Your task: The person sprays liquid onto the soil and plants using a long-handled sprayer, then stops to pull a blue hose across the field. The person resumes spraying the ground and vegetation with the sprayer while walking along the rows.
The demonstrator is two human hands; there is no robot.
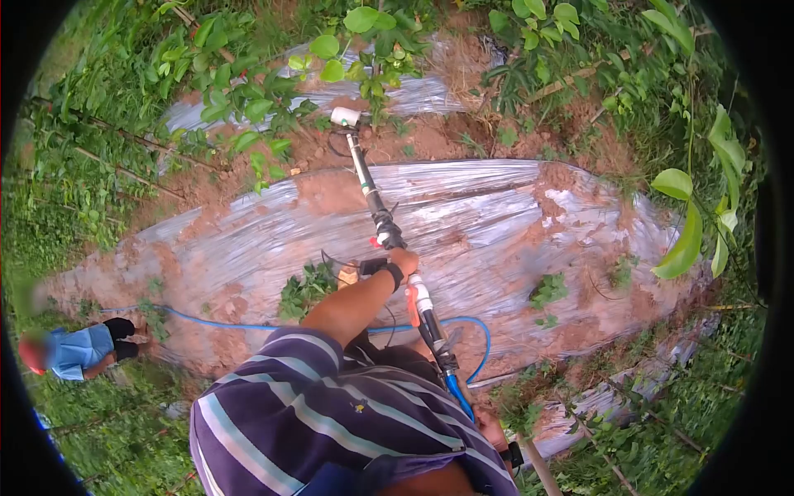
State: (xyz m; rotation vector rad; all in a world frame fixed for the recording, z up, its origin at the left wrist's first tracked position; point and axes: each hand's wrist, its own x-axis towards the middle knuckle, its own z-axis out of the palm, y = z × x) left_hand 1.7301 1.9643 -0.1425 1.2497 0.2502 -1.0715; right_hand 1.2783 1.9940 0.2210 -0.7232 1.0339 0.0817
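A long pipe tool [362,169] runs from the upper middle down to the lower right, wrapped in black tape with white fittings. At its far end is a white cylindrical head [345,116], and an orange-red valve handle [412,306] sits partway down. My left hand [403,263], with a black band at the wrist, is closed around the middle of the pipe. Near the lower end, where a blue hose [461,397] joins, my right hand [491,428] is curled against the pipe; its fingers are partly hidden.
Silver plastic film [463,215] smeared with soil covers the bed under the tool. Small leafy plants [304,291] poke through it. Blue hose loops across the film. A person in a blue shirt [78,351] is at the far left. Leafy vines [686,198] hang at the right.
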